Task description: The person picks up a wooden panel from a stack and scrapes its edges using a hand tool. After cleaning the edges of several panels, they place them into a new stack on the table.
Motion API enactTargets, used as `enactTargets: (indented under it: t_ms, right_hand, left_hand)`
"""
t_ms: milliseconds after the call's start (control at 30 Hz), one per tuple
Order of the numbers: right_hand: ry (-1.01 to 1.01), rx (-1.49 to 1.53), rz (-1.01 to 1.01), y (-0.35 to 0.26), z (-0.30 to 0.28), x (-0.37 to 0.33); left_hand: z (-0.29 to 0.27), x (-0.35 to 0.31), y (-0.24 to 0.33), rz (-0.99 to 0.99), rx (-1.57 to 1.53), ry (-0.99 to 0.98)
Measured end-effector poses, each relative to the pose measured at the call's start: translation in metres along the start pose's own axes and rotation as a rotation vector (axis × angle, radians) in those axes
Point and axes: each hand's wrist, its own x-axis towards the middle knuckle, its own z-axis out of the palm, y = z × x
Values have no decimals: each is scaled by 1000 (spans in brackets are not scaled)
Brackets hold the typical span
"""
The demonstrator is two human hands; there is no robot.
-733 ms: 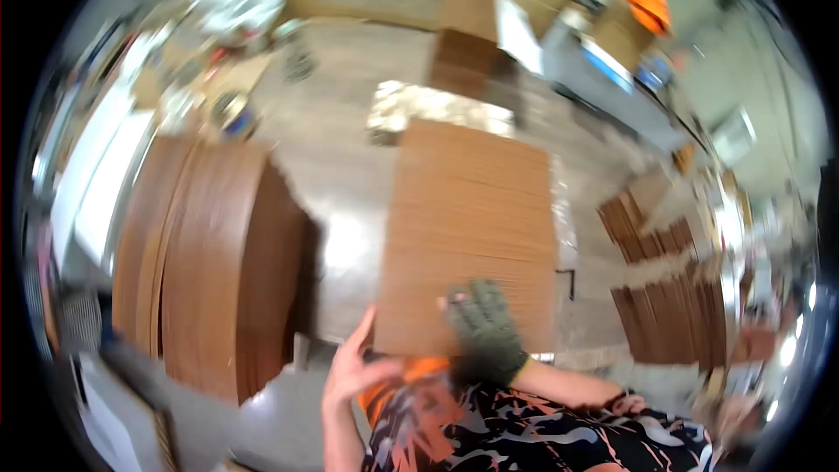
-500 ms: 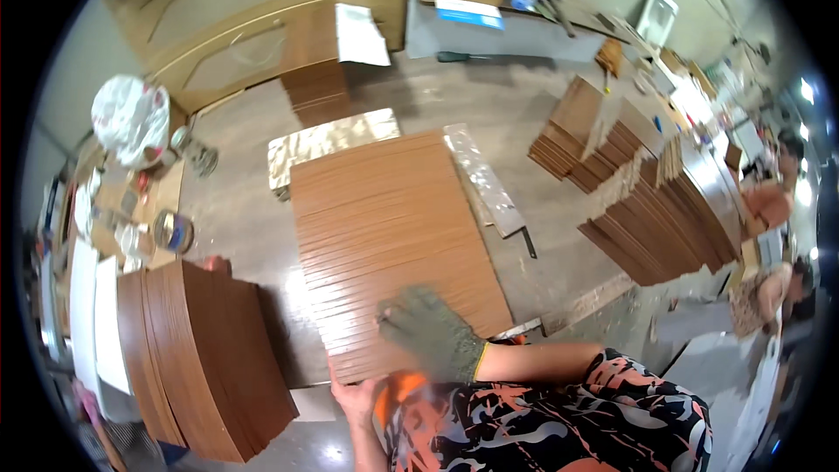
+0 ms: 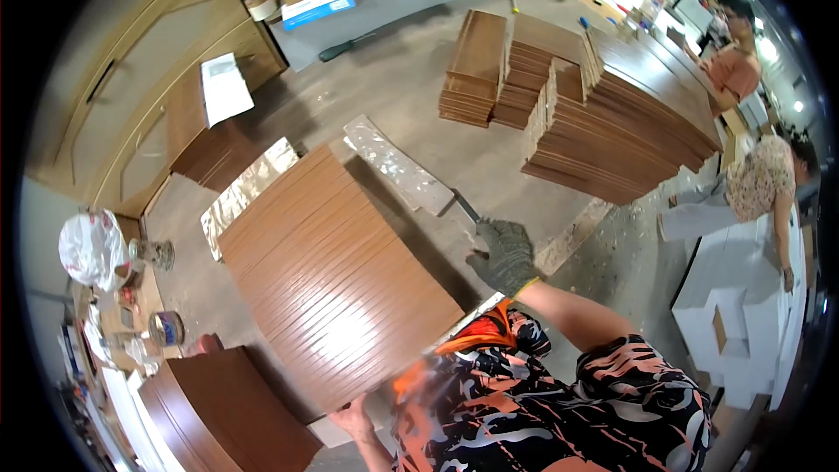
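Note:
A stack of brown wood-grain panels (image 3: 323, 271) lies in front of me, its top glossy and striped by the staggered edges. My bare left hand (image 3: 352, 419) rests against the stack's near corner, fingers partly hidden and lying along the edge. Right of the stack, my right hand (image 3: 505, 255), in a grey-green glove with a yellow cuff, has thumb and fingers apart. Its fingertips are at the end of a black handle (image 3: 466, 206), which sticks out from a flat strip (image 3: 398, 164) smeared with white. Whether they touch the handle is hard to tell.
More brown panels (image 3: 603, 140) stand in stacks at the right, another stack (image 3: 223, 411) at lower left. A paper sheet (image 3: 225, 89) lies on panels at the back left. A screwdriver (image 3: 336, 50), a glass jar (image 3: 166, 329) and two people (image 3: 753, 183) at the right are visible.
My right hand has left the top of the panel stack and moved right to the black handle. My view has turned to the right. The left hand stays at the stack's near corner.

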Motion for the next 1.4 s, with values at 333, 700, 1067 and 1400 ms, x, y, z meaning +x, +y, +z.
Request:
enactTargets:
  t_ms: [333, 700, 1067, 1400]
  right_hand:
    - [-94, -311, 166, 19, 67, 59]
    - [-112, -349, 245, 52, 48, 70]
    - [-183, -93, 297, 58, 27, 74]
    - [-300, 381, -628, -184, -16, 101]
  left_hand:
    - [-15, 0, -12, -33, -10, 15]
    - [29, -2, 54, -3, -310, 17]
    - [20, -2, 27, 72, -42, 84]
    - [22, -2, 23, 160, 46, 130]
